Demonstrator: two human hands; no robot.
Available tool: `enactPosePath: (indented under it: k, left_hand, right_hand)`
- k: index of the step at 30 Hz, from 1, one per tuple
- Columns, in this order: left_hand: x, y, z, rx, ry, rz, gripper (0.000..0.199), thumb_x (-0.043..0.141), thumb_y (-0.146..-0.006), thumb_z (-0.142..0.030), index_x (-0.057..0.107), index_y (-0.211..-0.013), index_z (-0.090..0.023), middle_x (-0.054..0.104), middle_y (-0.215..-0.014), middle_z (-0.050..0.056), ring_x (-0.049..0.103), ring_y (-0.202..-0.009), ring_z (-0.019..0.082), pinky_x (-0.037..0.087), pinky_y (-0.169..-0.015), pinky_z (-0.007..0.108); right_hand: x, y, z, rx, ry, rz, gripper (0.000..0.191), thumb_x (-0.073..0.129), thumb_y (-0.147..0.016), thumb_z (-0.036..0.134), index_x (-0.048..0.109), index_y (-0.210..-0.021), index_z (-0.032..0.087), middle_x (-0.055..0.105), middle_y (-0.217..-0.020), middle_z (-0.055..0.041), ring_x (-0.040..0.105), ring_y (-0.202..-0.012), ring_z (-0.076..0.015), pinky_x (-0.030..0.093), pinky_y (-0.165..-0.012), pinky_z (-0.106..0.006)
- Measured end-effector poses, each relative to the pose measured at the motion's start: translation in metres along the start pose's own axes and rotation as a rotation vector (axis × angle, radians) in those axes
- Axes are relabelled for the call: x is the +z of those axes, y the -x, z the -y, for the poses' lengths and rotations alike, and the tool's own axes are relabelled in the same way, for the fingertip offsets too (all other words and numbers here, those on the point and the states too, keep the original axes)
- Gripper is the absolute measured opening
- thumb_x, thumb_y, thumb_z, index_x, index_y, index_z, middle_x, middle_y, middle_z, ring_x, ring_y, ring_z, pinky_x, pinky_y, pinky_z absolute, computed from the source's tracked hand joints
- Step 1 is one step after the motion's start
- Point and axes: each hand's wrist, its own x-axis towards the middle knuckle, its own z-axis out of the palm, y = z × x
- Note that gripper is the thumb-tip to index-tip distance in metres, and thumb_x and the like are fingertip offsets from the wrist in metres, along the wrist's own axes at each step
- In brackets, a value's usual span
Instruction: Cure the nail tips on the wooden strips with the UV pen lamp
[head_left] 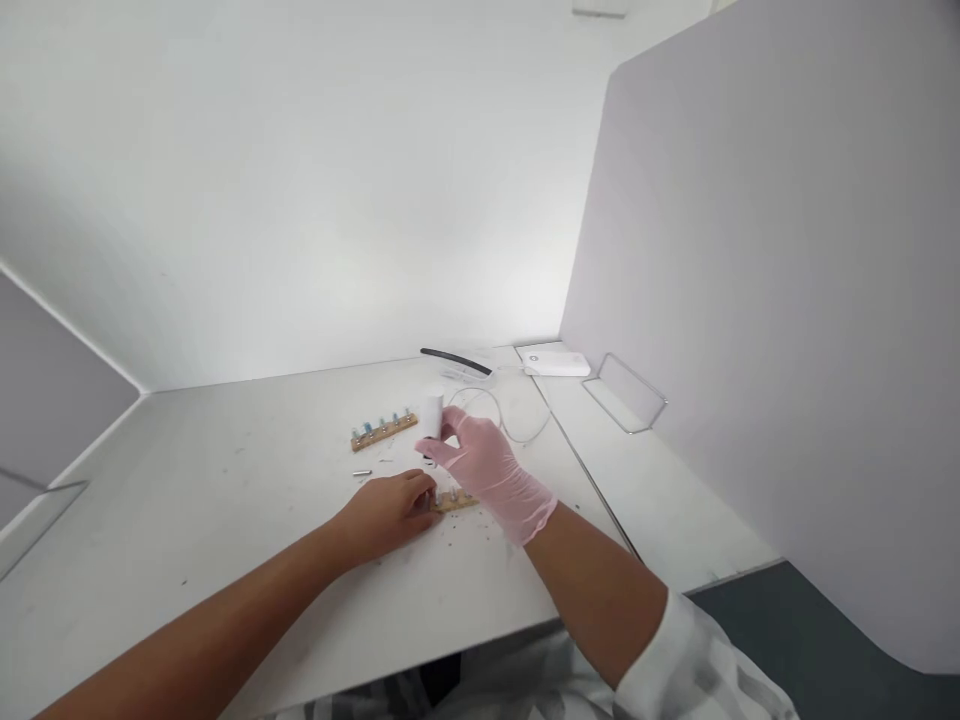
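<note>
My right hand (491,470), in a pink glove, holds a small white handheld device (430,415) with a dark lower end, between thumb and fingers. It is above the near wooden strip (456,502), which bears small clear nail tips on stands. My bare left hand (390,515) rests on the table with curled fingers closed around the left end of that strip. The fingers hide part of it. Farther back is a second wooden strip (384,433) with several nail tips upright in a row, some bluish. A short silver metal piece (361,472) lies between the second strip and my left hand.
Behind my right hand, a black curved nail file (456,360) lies on a clear tray (469,376). A white box-like device (556,363) sits at the back right, and a thin white cord (517,440) loops nearby. A wire frame (626,395) stands by the right partition (750,250).
</note>
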Motion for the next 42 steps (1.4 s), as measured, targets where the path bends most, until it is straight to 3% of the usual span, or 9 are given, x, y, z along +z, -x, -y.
enactPosePath:
  k: [4,9,14,18,24,32,37,40,42]
  left_hand:
    - [0.003,-0.004,-0.006,-0.011,0.06,0.009,0.024,0.05,-0.084,-0.04,0.062,-0.098,-0.025,0.068,-0.089,0.002,0.061,-0.078,0.021,0.04,-0.066,0.032]
    - [0.001,-0.001,-0.009,-0.081,0.087,-0.008,0.024,0.056,-0.08,-0.044,0.063,-0.09,-0.024,0.067,-0.089,0.001,0.06,-0.075,0.02,0.04,-0.064,0.03]
    - [-0.009,0.014,0.01,-0.21,0.165,-0.09,0.043,0.061,-0.073,-0.054,0.063,-0.105,-0.026,0.067,-0.099,0.001,0.058,-0.076,0.018,0.042,-0.067,0.03]
    - [-0.017,0.03,0.028,-0.252,0.243,-0.1,0.056,0.06,-0.073,-0.059,0.06,-0.118,-0.026,0.066,-0.109,0.003,0.057,-0.075,0.017,0.044,-0.067,0.031]
    - [-0.023,0.04,0.034,-0.26,0.207,-0.101,0.052,0.055,-0.077,-0.056,0.061,-0.118,-0.026,0.066,-0.112,0.004,0.059,-0.077,0.017,0.045,-0.069,0.032]
    - [-0.023,0.036,0.036,-0.235,0.194,-0.101,0.044,0.054,-0.079,-0.053,0.062,-0.112,-0.026,0.066,-0.111,0.002,0.061,-0.079,0.017,0.046,-0.071,0.031]
    - [-0.018,0.037,0.045,-0.23,0.267,-0.116,0.043,0.051,-0.081,-0.054,0.062,-0.113,-0.027,0.066,-0.11,0.001,0.058,-0.075,0.015,0.045,-0.067,0.03]
    - [-0.013,0.038,0.053,-0.237,0.327,-0.113,0.044,0.051,-0.081,-0.054,0.062,-0.112,-0.026,0.065,-0.108,0.002,0.057,-0.073,0.015,0.044,-0.064,0.029]
    - [-0.009,0.038,0.058,-0.228,0.348,-0.104,0.044,0.052,-0.08,-0.055,0.062,-0.112,-0.026,0.065,-0.107,0.002,0.057,-0.074,0.015,0.044,-0.064,0.029]
  right_hand:
    - [-0.002,0.003,0.006,-0.024,0.069,0.03,0.031,0.06,-0.078,0.057,0.057,-0.085,0.027,0.053,-0.062,0.0064,0.049,-0.056,-0.0114,0.037,-0.058,-0.025]
    - [-0.002,0.006,0.009,-0.031,0.096,0.087,0.03,0.06,-0.08,0.056,0.056,-0.084,0.027,0.056,-0.064,0.0058,0.051,-0.056,-0.0118,0.038,-0.059,-0.025]
    - [0.002,0.007,0.009,-0.026,0.078,0.092,0.027,0.058,-0.081,0.054,0.056,-0.085,0.027,0.064,-0.073,0.0054,0.051,-0.053,-0.011,0.04,-0.059,-0.027]
    - [0.004,0.006,0.009,-0.063,0.063,0.071,0.023,0.059,-0.082,0.049,0.059,-0.087,0.027,0.069,-0.085,0.004,0.058,-0.062,-0.0118,0.042,-0.065,-0.028]
    - [0.004,0.006,0.008,-0.068,0.063,0.068,0.025,0.058,-0.082,0.051,0.06,-0.087,0.026,0.069,-0.082,0.0037,0.056,-0.059,-0.0118,0.043,-0.063,-0.028]
    - [0.004,0.008,0.012,-0.092,0.09,0.067,0.026,0.055,-0.085,0.052,0.06,-0.092,0.028,0.071,-0.088,0.0041,0.058,-0.059,-0.0115,0.044,-0.065,-0.029]
    - [0.004,0.01,0.017,-0.081,0.233,0.037,0.029,0.054,-0.085,0.054,0.059,-0.094,0.028,0.069,-0.081,0.0043,0.055,-0.058,-0.0121,0.041,-0.061,-0.028]
    - [-0.005,0.008,0.017,-0.052,0.447,0.04,0.035,0.048,-0.087,0.059,0.059,-0.098,0.027,0.06,-0.062,0.0044,0.051,-0.051,-0.0133,0.037,-0.056,-0.029]
    - [-0.016,0.003,0.014,-0.064,0.621,0.082,0.036,0.044,-0.09,0.058,0.059,-0.101,0.027,0.059,-0.06,0.0031,0.051,-0.051,-0.0141,0.036,-0.056,-0.029]
